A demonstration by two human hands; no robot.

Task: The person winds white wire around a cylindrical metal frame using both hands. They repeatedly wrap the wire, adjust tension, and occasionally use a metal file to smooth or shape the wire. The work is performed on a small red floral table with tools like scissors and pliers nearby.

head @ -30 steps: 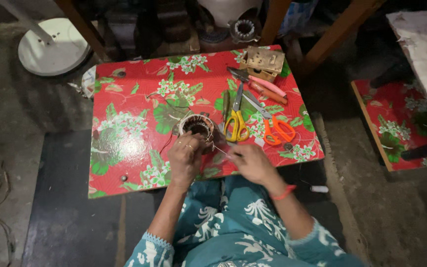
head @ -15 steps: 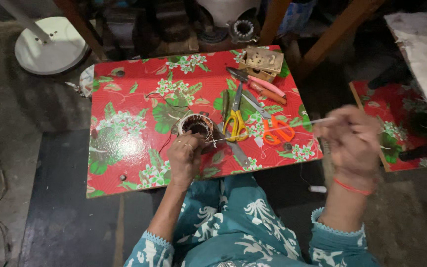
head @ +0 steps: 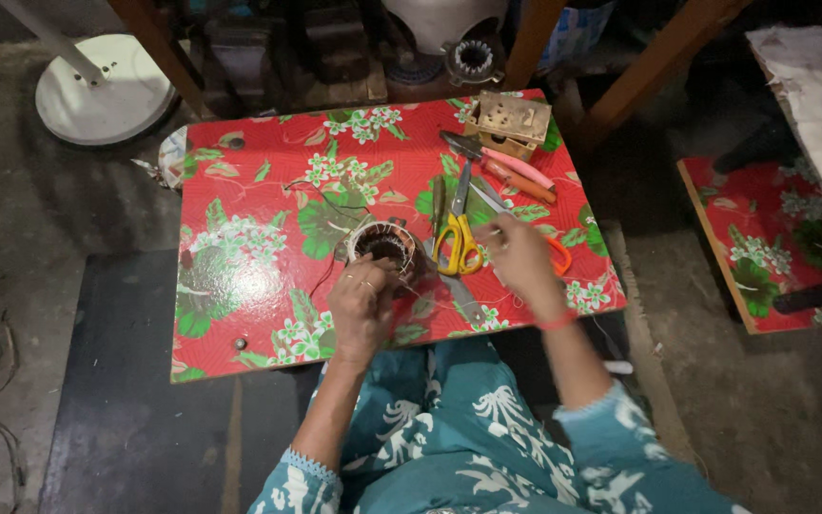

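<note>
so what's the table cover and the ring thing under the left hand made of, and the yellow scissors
Table cover: looks like glossy plastic or oilcloth, red with a floral print; light glints off it. Ring-shaped part at the left hand: seemingly metal with coppery wire windings, fine detail unclear. Yellow scissors: dull metal blades, yellow handles that look plastic.
</note>
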